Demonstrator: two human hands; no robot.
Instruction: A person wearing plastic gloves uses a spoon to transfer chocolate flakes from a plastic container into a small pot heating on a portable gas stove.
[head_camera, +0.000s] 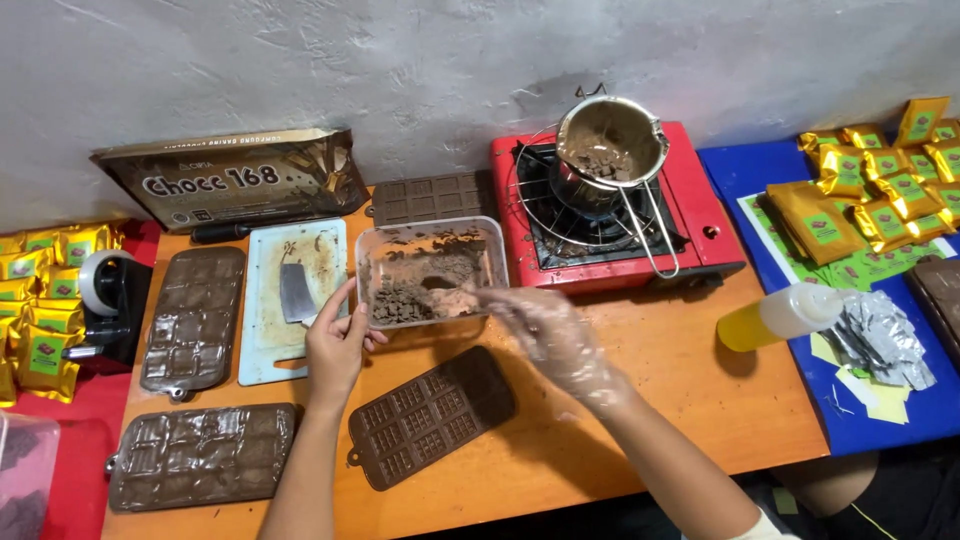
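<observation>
Clear plastic tub (431, 272) of chocolate chunks sits just in front of the red stove (610, 205). Left hand (338, 345) fingers grip its near-left wall; gloved right hand (548, 335) is blurred, fingers loosely open at the near-right corner. Looks thin, flexy and bottom-heavy, so hold both walls.

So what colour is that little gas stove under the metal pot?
Red, with a black burner: the portable gas stove, in the head view.

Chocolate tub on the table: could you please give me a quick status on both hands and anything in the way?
Left hand grips the clear tub at its left wall. Gloved right hand reaches over the right rim, blurred. Empty brown mould lies just in front.
</observation>
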